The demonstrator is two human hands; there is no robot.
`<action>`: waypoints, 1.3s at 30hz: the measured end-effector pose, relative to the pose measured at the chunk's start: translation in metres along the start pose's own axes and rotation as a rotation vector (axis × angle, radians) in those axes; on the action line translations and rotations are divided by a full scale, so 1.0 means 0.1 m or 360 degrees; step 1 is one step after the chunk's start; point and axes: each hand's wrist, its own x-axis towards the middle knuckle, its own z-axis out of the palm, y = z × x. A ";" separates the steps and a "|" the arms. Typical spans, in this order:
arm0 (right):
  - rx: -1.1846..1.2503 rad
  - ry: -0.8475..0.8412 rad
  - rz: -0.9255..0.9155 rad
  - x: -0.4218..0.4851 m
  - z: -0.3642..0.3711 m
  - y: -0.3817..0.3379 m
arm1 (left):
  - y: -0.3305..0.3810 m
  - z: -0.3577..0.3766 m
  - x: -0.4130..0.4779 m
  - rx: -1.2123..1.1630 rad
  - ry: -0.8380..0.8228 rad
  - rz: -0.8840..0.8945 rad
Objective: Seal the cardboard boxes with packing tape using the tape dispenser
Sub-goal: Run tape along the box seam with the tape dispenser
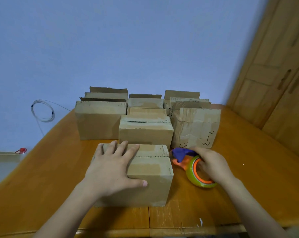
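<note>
The step in hand is judged to be the start of a sealing pass: one box is steadied while the tool is taken up. The nearest box [150,170] is stood on the table [248,152], close to the near edge. It is pressed down from above by the left hand [111,167], which is laid flat on its top with the fingers spread wide and straight and the thumb stretched along the front upper edge. The tape dispenser [186,164], orange and purple with a greenish roll, is found just to the right of that box, low over the table or resting on it. It is gripped by the right hand [214,165], whose fingers are curled round the roll and frame.

The flap seam [150,156] across the top of that box is seen closed. The next move is judged to call for the dispenser to be lifted over the right edge of the box, its tape end pressed down, and the tool drawn along the seam while the flaps are held shut.

Behind that box, more boxes are crowded in rows: a middle box [145,133] with a gaping slit directly behind it, and a marked box [196,127] behind and to its right. Their far ranks are largely hidden, so their number and state cannot be told. Whether pale patches on the nearest box are old tape cannot be made out. The dispenser's blade and tape end are covered by the hand and blurred.
</note>
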 end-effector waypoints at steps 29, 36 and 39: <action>0.0526 0.0929 -0.0296 0.28 -0.94 -0.53 | 0.69 -0.42 0.54 -0.0895 0.1880 0.0244; 0.0618 0.0931 -0.0247 0.23 -0.98 -0.61 | 0.73 -0.45 0.67 -0.0892 0.2195 0.0165; 0.0685 0.0923 -0.0194 0.21 -1.01 -0.61 | 0.74 -0.47 0.64 -0.0845 0.2215 0.0222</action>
